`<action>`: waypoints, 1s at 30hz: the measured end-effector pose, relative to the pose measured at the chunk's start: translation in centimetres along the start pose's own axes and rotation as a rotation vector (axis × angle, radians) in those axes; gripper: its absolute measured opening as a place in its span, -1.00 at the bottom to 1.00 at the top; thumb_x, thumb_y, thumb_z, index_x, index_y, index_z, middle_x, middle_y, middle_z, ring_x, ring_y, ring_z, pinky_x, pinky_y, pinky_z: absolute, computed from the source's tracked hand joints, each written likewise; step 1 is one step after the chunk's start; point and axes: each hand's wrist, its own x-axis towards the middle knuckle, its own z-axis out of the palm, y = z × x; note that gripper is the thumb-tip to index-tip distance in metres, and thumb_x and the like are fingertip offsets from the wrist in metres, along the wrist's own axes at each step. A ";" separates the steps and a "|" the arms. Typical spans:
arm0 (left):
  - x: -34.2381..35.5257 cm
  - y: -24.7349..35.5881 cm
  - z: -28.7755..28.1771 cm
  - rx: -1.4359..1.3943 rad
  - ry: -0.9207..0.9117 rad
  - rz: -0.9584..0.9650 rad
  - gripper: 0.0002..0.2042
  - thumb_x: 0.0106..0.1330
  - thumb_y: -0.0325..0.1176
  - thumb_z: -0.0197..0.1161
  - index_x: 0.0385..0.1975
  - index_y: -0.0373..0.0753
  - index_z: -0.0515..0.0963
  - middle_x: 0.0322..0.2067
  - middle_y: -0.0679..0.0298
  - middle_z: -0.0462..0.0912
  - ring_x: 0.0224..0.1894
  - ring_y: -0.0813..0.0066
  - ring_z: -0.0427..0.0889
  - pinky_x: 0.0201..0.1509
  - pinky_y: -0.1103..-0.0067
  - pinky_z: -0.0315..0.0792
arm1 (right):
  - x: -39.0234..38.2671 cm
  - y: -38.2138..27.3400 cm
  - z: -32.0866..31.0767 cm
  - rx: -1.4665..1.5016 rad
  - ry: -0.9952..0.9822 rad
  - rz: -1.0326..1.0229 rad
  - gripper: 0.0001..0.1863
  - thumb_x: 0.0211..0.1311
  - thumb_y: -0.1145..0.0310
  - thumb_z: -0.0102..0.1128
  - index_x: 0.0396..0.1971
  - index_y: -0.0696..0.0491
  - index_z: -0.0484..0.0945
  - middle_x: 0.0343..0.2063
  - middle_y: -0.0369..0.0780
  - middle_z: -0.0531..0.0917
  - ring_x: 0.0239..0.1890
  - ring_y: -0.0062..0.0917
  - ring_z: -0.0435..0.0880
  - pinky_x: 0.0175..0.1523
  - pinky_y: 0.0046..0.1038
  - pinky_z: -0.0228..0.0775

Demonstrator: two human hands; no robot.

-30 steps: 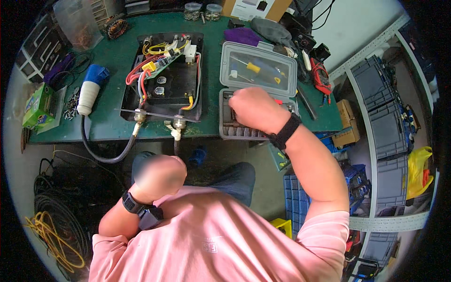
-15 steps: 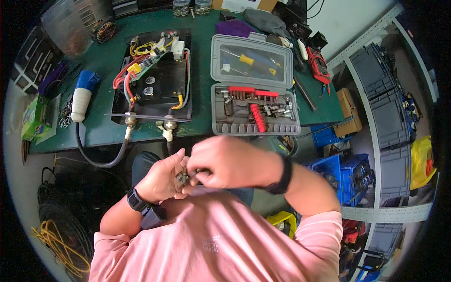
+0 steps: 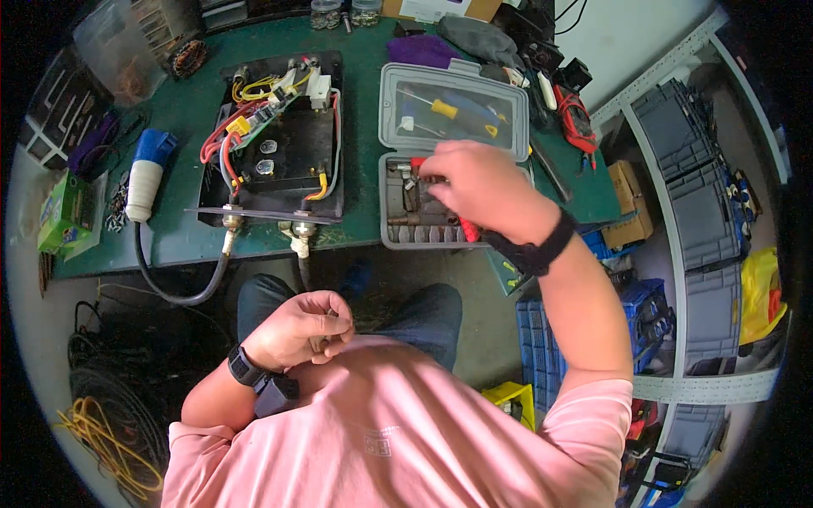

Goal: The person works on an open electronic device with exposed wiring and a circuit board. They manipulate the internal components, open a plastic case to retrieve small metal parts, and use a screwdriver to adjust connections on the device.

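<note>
My left hand [image 3: 312, 327] is held before my chest with its fingers curled closed. A bit of small metal parts shows between the fingers; their exact kind is hidden. My right hand [image 3: 472, 179] is over the open grey socket-set case [image 3: 432, 238], its fingers bent in a pinch at the red bit rack [image 3: 417, 162]. Whether anything is between those fingertips I cannot make out. Sockets [image 3: 406, 180] stand in the case beside them, and part of a red handle [image 3: 468, 229] shows under the hand. Through the clear lid, a yellow-handled screwdriver [image 3: 444, 108] is visible.
Left of the case, an opened black box [image 3: 292, 186] with wires and a circuit board sits on the green table [image 3: 360, 161]. A blue-and-white plug [image 3: 148, 178] lies farther left on a thick cable. A red meter [image 3: 576, 123] rests at the right. Blue crates [image 3: 542, 339] stand below.
My right hand has left my left hand and moved up and right, over the socket-set case. My left hand has curled closed over the small metal parts.
</note>
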 end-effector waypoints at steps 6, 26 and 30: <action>-0.2 -0.1 -0.4 -0.047 0.011 -0.008 -0.92 0.22 -0.57 0.14 -0.32 -0.29 0.51 -0.48 0.14 0.55 -0.59 0.44 0.44 -0.66 0.60 0.20 | 2.3 -0.3 3.1 -0.260 -0.116 -0.080 -0.95 -0.06 0.45 0.20 -0.57 0.10 0.59 -0.46 -0.13 0.58 -0.30 -0.20 0.63 -0.22 -0.22 0.51; -0.8 -0.5 -0.7 -0.058 0.000 0.044 -0.96 0.24 -0.53 0.15 -0.34 -0.27 0.51 -0.53 0.21 0.47 -0.60 0.49 0.39 -0.66 0.64 0.15 | 3.4 -1.7 3.8 -0.450 -0.137 -0.148 -0.94 -0.11 0.50 0.17 -0.62 0.13 0.60 -0.49 -0.11 0.60 -0.36 -0.24 0.67 -0.27 -0.27 0.55; -0.8 -0.8 -0.8 -0.056 -0.007 0.040 -0.96 0.25 -0.53 0.15 -0.34 -0.27 0.51 -0.52 0.21 0.48 -0.61 0.50 0.38 -0.66 0.64 0.14 | 3.6 -2.0 4.0 -0.512 -0.174 -0.185 -0.95 -0.13 0.49 0.19 -0.62 0.12 0.61 -0.50 -0.13 0.61 -0.36 -0.28 0.68 -0.29 -0.29 0.56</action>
